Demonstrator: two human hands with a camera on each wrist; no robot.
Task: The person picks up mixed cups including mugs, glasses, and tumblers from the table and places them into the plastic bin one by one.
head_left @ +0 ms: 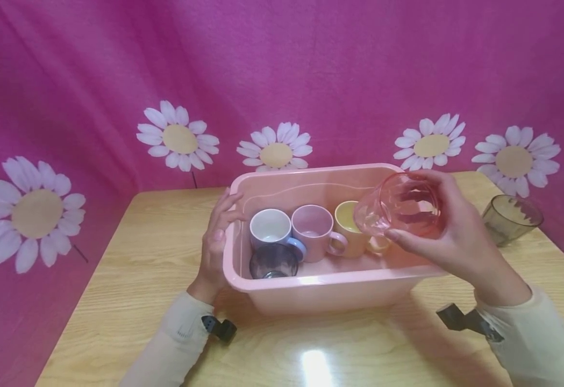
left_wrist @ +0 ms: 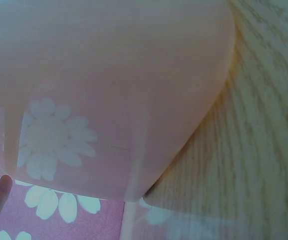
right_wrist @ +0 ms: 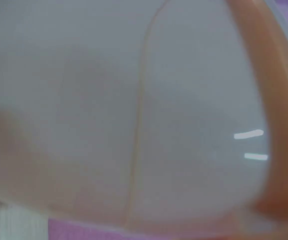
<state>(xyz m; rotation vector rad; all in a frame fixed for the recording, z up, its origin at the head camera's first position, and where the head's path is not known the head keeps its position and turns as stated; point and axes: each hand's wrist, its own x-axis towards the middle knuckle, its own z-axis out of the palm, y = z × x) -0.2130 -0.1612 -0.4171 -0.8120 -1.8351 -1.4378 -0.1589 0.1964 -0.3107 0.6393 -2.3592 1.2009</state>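
Note:
A pink plastic tub (head_left: 330, 301) stands on the table, its wall (left_wrist: 134, 75) filling much of the left wrist view. My left hand (head_left: 214, 247) holds its left rim, with fingertips over the edge. Over the tub's right end, my right hand (head_left: 456, 236) grips a clear pink glass (head_left: 398, 207), tilted on its side with its mouth towards the palm. Inside the tub, a white mug with a blue handle (head_left: 270, 228), a pink-purple mug (head_left: 312, 223) and a yellow mug (head_left: 349, 236) stand in a row. A dark clear glass (head_left: 274, 260) sits before the white mug.
Right of the tub, a smoky clear glass (head_left: 511, 217) stands on the wooden table (head_left: 131, 258), partly behind my right hand. A magenta cloth (head_left: 282, 70) with white daisies hangs behind the table and along its left side.

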